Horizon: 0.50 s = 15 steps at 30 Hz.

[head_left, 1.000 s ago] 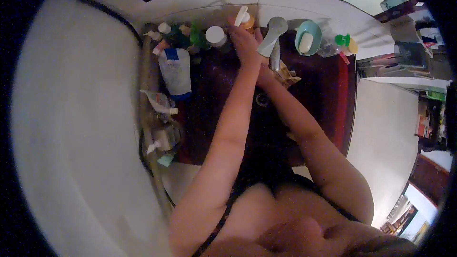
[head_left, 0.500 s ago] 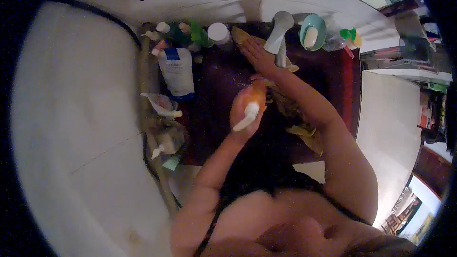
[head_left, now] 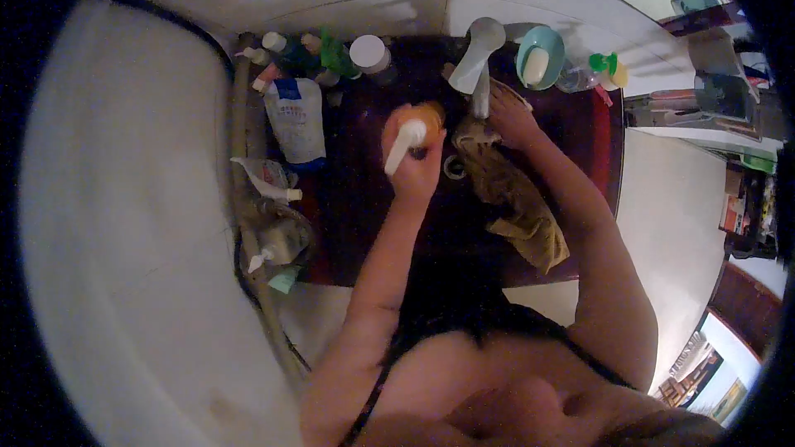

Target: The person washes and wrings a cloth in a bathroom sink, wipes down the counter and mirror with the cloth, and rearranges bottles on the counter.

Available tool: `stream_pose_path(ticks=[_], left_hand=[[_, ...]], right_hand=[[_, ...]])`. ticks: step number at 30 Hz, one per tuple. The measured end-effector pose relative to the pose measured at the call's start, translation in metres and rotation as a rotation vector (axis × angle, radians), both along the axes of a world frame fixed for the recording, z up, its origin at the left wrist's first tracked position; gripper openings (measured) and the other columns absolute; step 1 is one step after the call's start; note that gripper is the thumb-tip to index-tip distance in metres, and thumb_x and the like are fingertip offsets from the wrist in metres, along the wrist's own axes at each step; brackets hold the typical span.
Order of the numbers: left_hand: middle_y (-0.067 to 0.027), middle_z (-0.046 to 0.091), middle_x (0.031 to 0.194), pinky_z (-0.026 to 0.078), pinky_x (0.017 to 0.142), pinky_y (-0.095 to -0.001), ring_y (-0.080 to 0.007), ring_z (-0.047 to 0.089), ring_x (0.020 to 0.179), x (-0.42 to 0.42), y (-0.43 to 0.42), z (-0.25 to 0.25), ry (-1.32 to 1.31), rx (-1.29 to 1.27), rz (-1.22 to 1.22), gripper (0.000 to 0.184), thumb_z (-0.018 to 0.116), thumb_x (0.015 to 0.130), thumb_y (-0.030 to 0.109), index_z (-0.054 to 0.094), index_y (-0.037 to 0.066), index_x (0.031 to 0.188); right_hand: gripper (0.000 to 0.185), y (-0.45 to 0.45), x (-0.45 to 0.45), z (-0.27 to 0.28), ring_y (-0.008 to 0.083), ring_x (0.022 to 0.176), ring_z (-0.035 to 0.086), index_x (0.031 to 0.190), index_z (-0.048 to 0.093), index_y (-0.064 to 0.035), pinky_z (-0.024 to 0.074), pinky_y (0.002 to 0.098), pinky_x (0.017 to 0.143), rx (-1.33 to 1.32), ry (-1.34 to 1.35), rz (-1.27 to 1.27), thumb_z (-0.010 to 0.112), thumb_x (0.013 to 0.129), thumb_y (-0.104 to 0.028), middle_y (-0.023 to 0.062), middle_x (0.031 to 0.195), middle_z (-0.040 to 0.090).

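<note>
Orange, the bottle sits in the left hand, whose fingers wrap its body above the dark red sink, near the drain. Its long axis runs roughly toward the camera, top end nearest; the white nozzle points back toward the person, slanting left. The right hand is beside the tap, near the brown cloth; its grip I cannot tell.

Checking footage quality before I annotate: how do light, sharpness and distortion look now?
Head view: dim and grainy, the dark red sink nearly black in places; head view: soft detail, small print on the white pouch unreadable; head view: fisheye bowing, black corners.
</note>
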State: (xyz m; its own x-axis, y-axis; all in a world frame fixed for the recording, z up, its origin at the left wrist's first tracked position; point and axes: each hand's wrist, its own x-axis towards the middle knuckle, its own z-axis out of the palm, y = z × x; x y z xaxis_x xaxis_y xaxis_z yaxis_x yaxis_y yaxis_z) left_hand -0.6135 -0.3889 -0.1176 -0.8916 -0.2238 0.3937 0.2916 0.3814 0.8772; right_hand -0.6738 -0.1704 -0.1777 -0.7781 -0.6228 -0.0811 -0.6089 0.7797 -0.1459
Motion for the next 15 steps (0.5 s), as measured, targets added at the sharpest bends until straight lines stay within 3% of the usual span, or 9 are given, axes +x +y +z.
stream_pose_path(ticks=[1, 2, 5, 7, 11, 14, 15], left_hand=[[-0.0166, 0.051, 0.108, 0.040, 0.088, -0.0369, -0.0300, 0.051, 0.099, -0.014, 0.007, -0.006, -0.123, -0.014, 0.028, 0.054, 0.073, 0.065, 0.009, 0.045, -0.002, 0.109], [-0.0174, 0.051, 0.108, 0.039, 0.089, -0.0369, -0.0312, 0.050, 0.100, -0.028, 0.013, -0.012, -0.246, -0.028, 0.050, 0.054, 0.072, 0.065, 0.008, 0.045, -0.002, 0.109], [-0.0201, 0.048, 0.111, 0.037, 0.091, -0.0377, -0.0347, 0.046, 0.106, -0.075, 0.032, -0.018, -0.127, -0.132, 0.085, 0.057, 0.071, 0.066, 0.011, 0.042, -0.002, 0.113], [-0.0202, 0.048, 0.111, 0.038, 0.090, -0.0380, -0.0351, 0.047, 0.105, -0.103, 0.037, -0.017, -0.179, -0.103, 0.078, 0.057, 0.070, 0.067, 0.012, 0.041, -0.002, 0.114], [-0.0205, 0.047, 0.112, 0.040, 0.088, -0.0389, -0.0363, 0.047, 0.103, -0.135, 0.042, 0.009, -0.358, -0.100, 0.020, 0.060, 0.069, 0.069, 0.015, 0.038, -0.002, 0.117], [-0.0204, 0.048, 0.111, 0.041, 0.087, -0.0390, -0.0360, 0.048, 0.102, -0.143, 0.046, 0.007, -0.229, -0.199, 0.060, 0.061, 0.069, 0.068, 0.016, 0.036, -0.001, 0.117], [-0.0206, 0.049, 0.108, 0.040, 0.087, -0.0383, -0.0357, 0.049, 0.101, -0.141, 0.048, 0.009, -0.261, -0.154, 0.079, 0.063, 0.070, 0.067, 0.015, 0.035, 0.000, 0.117]], right_hand=[[0.051, 0.005, 0.011, 0.007, 0.0286, 0.121, 0.035, 0.123, 0.040, -0.0051, 0.0272, 0.0375, 0.102, 0.173, 0.154, 0.004, 0.050, 0.075, -0.018, 0.0109, 0.131, 0.037], [0.051, 0.006, 0.018, 0.004, 0.0286, 0.121, 0.035, 0.123, 0.040, -0.0051, 0.0272, 0.0375, 0.102, 0.171, 0.149, 0.000, 0.050, 0.075, -0.018, 0.0109, 0.131, 0.037], [0.052, 0.007, 0.020, -0.005, 0.0275, 0.124, 0.031, 0.126, 0.038, -0.0063, 0.0250, 0.0379, 0.103, 0.103, 0.229, -0.096, 0.048, 0.076, -0.016, 0.0108, 0.135, 0.033], [0.051, 0.008, 0.027, -0.006, 0.0270, 0.127, 0.027, 0.128, 0.036, -0.0056, 0.0229, 0.0387, 0.104, 0.053, 0.230, -0.146, 0.044, 0.078, -0.015, 0.0112, 0.137, 0.029], [0.050, 0.010, 0.023, -0.007, 0.0264, 0.128, 0.025, 0.128, 0.036, -0.0059, 0.0219, 0.0388, 0.104, 0.100, 0.213, -0.103, 0.040, 0.079, -0.015, 0.0112, 0.138, 0.027], [0.048, 0.006, 0.021, -0.013, 0.0268, 0.127, 0.027, 0.127, 0.037, -0.0050, 0.0235, 0.0387, 0.104, 0.155, 0.189, -0.031, 0.037, 0.080, -0.014, 0.0113, 0.138, 0.028], [0.047, -0.002, 0.016, -0.014, 0.0276, 0.126, 0.028, 0.126, 0.038, -0.0043, 0.0256, 0.0390, 0.102, 0.190, -0.013, -0.029, 0.038, 0.081, -0.015, 0.0123, 0.138, 0.028]])
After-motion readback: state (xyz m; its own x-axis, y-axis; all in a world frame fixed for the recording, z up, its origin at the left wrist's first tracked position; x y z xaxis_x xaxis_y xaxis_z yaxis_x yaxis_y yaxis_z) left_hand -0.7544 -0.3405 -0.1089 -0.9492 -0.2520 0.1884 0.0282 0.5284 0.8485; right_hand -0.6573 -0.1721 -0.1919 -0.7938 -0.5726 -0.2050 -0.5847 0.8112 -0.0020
